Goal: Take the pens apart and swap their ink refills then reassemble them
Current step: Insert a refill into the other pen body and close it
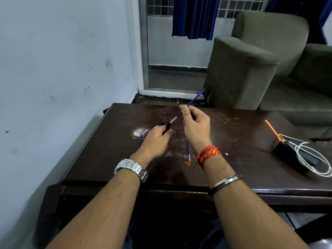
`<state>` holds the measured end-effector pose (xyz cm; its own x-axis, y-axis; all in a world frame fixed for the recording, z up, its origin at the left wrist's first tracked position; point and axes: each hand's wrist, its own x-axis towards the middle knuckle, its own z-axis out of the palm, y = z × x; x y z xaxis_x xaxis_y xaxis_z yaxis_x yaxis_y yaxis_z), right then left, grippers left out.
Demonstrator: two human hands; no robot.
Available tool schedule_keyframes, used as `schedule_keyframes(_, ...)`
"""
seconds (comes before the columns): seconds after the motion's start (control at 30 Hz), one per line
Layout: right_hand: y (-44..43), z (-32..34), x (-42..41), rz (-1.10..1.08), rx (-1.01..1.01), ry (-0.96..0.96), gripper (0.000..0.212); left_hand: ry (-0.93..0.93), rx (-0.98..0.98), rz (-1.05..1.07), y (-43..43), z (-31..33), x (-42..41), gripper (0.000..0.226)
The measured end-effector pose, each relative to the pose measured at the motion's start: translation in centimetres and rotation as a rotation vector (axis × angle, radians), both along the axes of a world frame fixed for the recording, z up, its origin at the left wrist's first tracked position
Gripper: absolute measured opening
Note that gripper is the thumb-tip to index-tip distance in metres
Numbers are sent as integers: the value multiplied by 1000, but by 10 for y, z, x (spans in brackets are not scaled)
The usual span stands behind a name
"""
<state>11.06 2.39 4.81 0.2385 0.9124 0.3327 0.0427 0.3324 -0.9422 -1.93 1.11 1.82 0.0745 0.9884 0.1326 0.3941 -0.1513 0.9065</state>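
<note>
One loose refill [189,152] lies mostly hidden behind the right hand [195,126].

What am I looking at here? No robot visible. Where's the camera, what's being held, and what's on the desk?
There is no machine: a person works with bare hands. The single picture comes from a wide-angle camera on their head, looking forward and down. The left hand, with the watch, grips a black pen piece. The right hand pinches a purple ink refill whose lower end meets that piece. On the dark wooden table lie two more thin refills: the left refill and the middle refill. At the right are a black box, a white cable and an orange stick.
</note>
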Motion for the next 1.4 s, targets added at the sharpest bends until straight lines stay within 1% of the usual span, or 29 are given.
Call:
schedule_keyframes(0.13,0,-2,-2,7,12,-55,17,40,26,0,1,-1,-2,28)
schedule_keyframes(0.27,0,1,-1,-16,46,-67,18,24,53,0,2,-1,-2,30)
schedule_keyframes(0.4,-3,1,0,-3,27,-181,14,31,81,-15,1,-1,-1,28)
schedule_keyframes(0.5,-7,0,-2,52,-14,-292,19,4,83,-29,-1,2,-1,30)
schedule_keyframes(0.6,-13,-1,-5,96,-59,-343,21,-21,85,-53,-2,3,-2,19)
schedule_keyframes(0.7,-14,0,-5,86,-57,-275,17,-39,69,-47,-1,2,-4,21)
schedule_keyframes(0.83,-13,3,-7,82,-63,-164,17,-37,84,-16,-2,3,-3,25)
schedule_keyframes(0.93,-13,2,-5,41,-54,-148,29,-23,100,15,-2,4,-4,19)
schedule_keyframes(1.0,-11,2,-2,4,-34,-156,35,-36,75,22,-2,4,-5,16)
schedule_keyframes(1.1,-11,4,-1,-66,29,-123,28,-35,25,12,-4,4,-6,15)
schedule_keyframes(1.23,-11,6,-1,-130,100,12,35,-55,-13,-31,-6,4,-7,13)
schedule_keyframes(1.3,-10,9,0,-144,109,75,28,-87,-48,-46,-8,4,-7,13)
schedule_keyframes(1.4,-9,11,2,-137,128,81,15,-125,-94,-73,-9,4,-5,15)
